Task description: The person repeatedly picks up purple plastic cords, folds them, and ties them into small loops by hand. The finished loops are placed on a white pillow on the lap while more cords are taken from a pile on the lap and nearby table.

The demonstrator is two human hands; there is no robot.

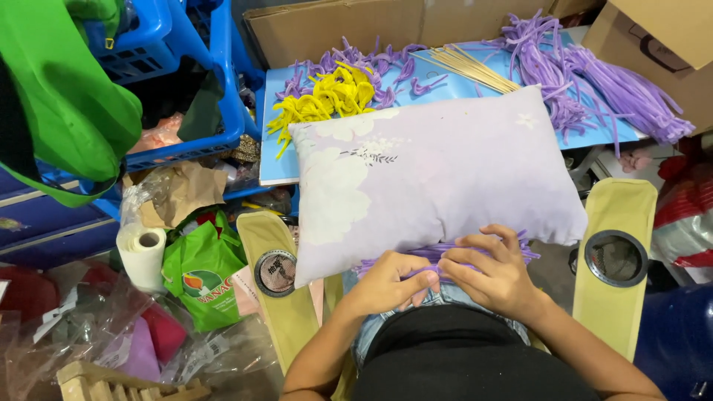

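Purple fuzzy pipe-cleaner stems (445, 256) lie bunched at the near edge of a pale lilac floral pillow (438, 174) resting across the lap, apparently as a soft work surface. Left hand (390, 282) and right hand (494, 275) meet over them, fingertips pinching the stems together. More yellow stems (327, 96) and thin wooden sticks (468, 67) wait on the blue board (445, 74) beyond.

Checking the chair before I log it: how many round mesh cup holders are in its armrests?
2: one cup holder in the left armrest, another in the right armrest.
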